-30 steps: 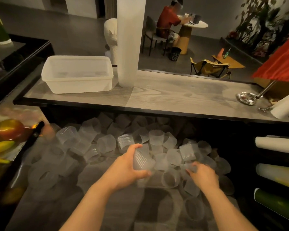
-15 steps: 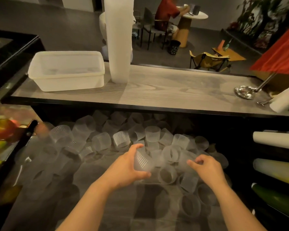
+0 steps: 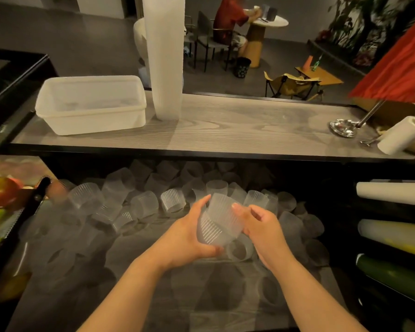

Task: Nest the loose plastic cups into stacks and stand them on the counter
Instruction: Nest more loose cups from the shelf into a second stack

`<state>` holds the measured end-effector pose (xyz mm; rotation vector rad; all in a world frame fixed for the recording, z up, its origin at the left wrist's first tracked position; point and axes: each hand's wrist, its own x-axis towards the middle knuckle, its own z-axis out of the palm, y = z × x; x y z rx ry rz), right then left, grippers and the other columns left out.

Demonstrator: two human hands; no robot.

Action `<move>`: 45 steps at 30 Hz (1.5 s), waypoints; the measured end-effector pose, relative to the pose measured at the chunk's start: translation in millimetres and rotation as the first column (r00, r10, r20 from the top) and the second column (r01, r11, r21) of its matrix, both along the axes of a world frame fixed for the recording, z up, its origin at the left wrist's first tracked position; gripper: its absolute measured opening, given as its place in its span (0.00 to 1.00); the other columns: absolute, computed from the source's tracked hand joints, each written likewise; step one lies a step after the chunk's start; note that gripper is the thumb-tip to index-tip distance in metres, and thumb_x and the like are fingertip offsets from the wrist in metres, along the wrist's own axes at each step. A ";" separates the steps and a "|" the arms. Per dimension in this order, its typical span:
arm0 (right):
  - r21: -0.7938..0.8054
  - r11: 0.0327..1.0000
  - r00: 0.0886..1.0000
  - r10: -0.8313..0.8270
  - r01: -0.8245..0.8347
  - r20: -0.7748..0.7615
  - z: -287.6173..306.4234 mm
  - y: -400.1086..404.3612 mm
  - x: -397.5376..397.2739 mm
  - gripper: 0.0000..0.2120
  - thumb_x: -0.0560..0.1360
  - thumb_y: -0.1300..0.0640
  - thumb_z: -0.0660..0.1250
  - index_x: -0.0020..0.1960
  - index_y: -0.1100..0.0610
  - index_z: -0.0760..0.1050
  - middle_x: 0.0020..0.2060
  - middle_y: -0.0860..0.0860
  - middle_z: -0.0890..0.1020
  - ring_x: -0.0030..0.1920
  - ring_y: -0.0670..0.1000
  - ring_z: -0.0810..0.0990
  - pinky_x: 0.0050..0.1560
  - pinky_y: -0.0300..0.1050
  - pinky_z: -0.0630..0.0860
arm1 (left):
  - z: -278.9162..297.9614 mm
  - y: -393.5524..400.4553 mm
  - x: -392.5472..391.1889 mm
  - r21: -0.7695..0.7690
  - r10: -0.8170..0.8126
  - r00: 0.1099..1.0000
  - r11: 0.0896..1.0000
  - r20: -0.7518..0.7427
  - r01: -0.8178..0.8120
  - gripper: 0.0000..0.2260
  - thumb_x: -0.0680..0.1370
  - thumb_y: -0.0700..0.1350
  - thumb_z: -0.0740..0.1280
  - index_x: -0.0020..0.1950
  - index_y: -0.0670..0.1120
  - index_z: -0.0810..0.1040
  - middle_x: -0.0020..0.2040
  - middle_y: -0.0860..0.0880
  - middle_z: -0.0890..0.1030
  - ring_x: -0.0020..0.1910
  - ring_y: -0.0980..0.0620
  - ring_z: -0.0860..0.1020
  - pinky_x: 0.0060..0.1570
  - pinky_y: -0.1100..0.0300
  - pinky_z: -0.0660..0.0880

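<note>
Just below the middle of the frame, two ribbed clear plastic cups (image 3: pixel 217 224) are held together above the lower work surface (image 3: pixel 153 295), one set at an angle into the other; how far it sits inside cannot be told. The left hand (image 3: pixel 189 238) wraps its fingers round the lower cup from the left, thumb up along the side. The right hand (image 3: pixel 261 228) pinches the rim of the upper cup with thumb and curled fingers.

Behind and around the hands, loose cups (image 3: pixel 144 204) lie scattered across the lower surface, tipped on their sides or upright, reaching back into the shadow under the raised tabletop (image 3: pixel 237 130).

On that tabletop, in the upper middle of the frame, a tall stack of nested cups (image 3: pixel 164 56) stands upright. Just left of it sits a white plastic tub (image 3: pixel 91 104). At the right end lie a roll of paper towel (image 3: pixel 403 135) and a shiny metal base (image 3: pixel 343 128).
</note>
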<state>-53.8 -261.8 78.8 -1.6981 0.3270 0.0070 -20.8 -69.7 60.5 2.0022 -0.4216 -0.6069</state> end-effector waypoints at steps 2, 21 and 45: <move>-0.059 0.998 1.000 0.005 -0.005 0.013 1.0 4.9 0.3 0.23 0.67 0.35 0.68 0.39 0.57 0.78 0.36 0.48 0.82 0.40 0.48 0.82 0.45 0.50 0.80 | 1.7 0.8 -2.6 -0.027 0.000 1.000 1.000 0.009 0.000 0.48 0.67 0.54 0.79 0.75 0.71 0.50 0.60 0.63 0.75 0.52 0.62 0.79 0.51 0.59 0.81; -0.627 0.775 0.979 -0.180 0.082 -0.094 -42.2 -40.4 -22.3 0.20 0.78 0.45 0.65 0.68 0.50 0.72 0.59 0.50 0.78 0.55 0.48 0.78 0.53 0.41 0.72 | 0.2 10.2 -10.9 0.110 0.144 0.987 0.982 0.077 -0.152 0.38 0.70 0.56 0.77 0.72 0.70 0.57 0.38 0.55 0.74 0.31 0.59 0.73 0.36 0.67 0.69; -0.299 0.932 0.759 -0.344 0.204 -0.552 -119.9 -106.6 -36.3 0.10 0.75 0.59 0.72 0.52 0.63 0.76 0.42 0.59 0.83 0.37 0.56 0.84 0.32 0.43 0.78 | 2.1 9.9 -28.6 0.161 0.035 0.999 0.986 0.037 -0.041 0.52 0.67 0.55 0.79 0.77 0.71 0.46 0.73 0.56 0.69 0.58 0.51 0.79 0.58 0.55 0.79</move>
